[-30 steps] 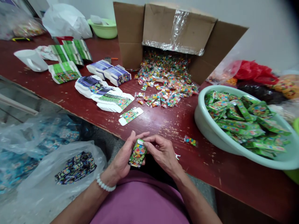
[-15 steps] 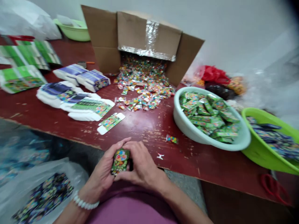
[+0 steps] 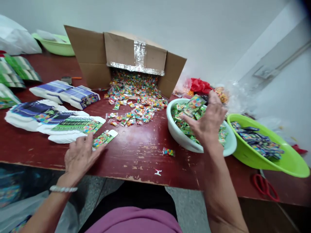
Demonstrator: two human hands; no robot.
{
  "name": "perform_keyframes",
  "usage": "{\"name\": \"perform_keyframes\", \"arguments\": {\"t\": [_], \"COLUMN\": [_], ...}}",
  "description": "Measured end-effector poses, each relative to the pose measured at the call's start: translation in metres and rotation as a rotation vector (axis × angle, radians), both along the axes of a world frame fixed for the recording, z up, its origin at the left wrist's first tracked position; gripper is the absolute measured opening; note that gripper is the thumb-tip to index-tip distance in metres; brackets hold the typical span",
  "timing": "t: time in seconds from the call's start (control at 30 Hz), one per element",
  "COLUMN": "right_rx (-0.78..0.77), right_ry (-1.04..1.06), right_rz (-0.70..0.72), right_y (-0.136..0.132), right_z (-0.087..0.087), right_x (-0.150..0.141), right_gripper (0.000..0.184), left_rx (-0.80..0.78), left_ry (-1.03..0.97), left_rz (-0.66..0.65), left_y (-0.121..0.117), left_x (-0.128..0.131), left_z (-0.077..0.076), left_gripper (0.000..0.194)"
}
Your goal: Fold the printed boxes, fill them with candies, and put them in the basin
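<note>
My right hand [image 3: 209, 121] is open above the pale green basin [image 3: 178, 131], fingers spread. A folded green printed box [image 3: 195, 103] tilts on top of the basin's pile, right by my fingertips. More such boxes [image 3: 178, 113] fill the basin, partly hidden by my hand. My left hand [image 3: 79, 158] lies open on the dark red table [image 3: 136, 155], holding nothing. Its fingertips are at the edge of a flat printed box blank [image 3: 104, 139], and I cannot tell whether they touch it.
A cardboard carton [image 3: 134, 55] spills wrapped candies [image 3: 136, 106] onto the table. Stacks of flat printed blanks [image 3: 65, 124] lie at the left. A bright green basin [image 3: 252, 155] holds blue boxes. Red scissors [image 3: 264, 187] lie on the table's near edge.
The green box has left my hands and now sits at the pale basin. My hands have separated and opened, the right over the basin, the left by the flat blank. The view has turned right.
</note>
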State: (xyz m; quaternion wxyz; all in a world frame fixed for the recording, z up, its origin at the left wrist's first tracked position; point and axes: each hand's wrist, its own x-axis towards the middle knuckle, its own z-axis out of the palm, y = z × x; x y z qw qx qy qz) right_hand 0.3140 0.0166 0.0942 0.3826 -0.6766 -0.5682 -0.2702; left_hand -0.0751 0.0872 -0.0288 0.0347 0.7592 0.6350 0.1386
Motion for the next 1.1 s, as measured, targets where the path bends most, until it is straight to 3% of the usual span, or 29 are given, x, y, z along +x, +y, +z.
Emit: {"name": "perform_keyframes", "arguments": {"t": [0.07,0.13,0.23,0.33,0.43,0.53,0.6,0.73,0.83,0.9,0.97,1.1], "right_rx": [0.041,0.045,-0.042,-0.172,-0.329,-0.465,-0.522,-0.608,-0.702,-0.771,-0.812,-0.816], "right_ry": [0.073,0.175,0.298,0.392,0.524,0.794,1.068,1.459,1.514,1.532,1.561,1.566], "right_rz": [0.028,0.123,0.359,0.599,0.737,0.688,0.65,0.808,0.932,1.006,1.052,1.088], "right_y": [0.004,0.002,-0.009,-0.017,-0.011,0.006,0.016,0.015,-0.001,-0.01,-0.017,-0.021], "right_z": [0.002,-0.009,-0.037,-0.067,-0.094,-0.117,-0.126,-0.118,-0.101,-0.092,-0.087,-0.085], "right_x": [0.012,-0.003,-0.056,-0.114,-0.152,-0.171,-0.176,-0.182,-0.185,-0.186,-0.188,-0.19], "right_gripper": [0.078,0.06,0.038,0.027,0.027,0.043,0.054,0.032,0.024,0.024,0.025,0.034], "left_rx": [-0.049,-0.094,-0.149,-0.183,-0.161,-0.179,-0.264,-0.705,-1.192,-1.377,-1.401,-1.277], "left_ry": [0.179,0.229,0.18,0.091,-0.122,-0.542,-0.862,-1.288,-1.481,-1.564,-1.636,-1.62], "left_rz": [0.009,0.002,0.024,0.087,0.124,0.089,0.059,-0.003,-0.242,-0.362,-0.384,-0.36], "left_y": [0.007,0.009,0.013,0.018,0.016,0.002,-0.015,-0.053,-0.074,-0.083,-0.089,-0.094], "left_x": [-0.004,-0.004,-0.002,-0.001,0.002,0.008,0.014,0.019,0.019,0.02,0.022,0.025], "left_z": [-0.005,-0.006,-0.001,0.003,0.001,-0.005,-0.006,0.007,0.02,0.023,0.022,0.018], "left_gripper": [0.062,0.057,0.051,0.051,0.044,0.027,0.03,0.038,0.053,0.056,0.054,0.055]}}
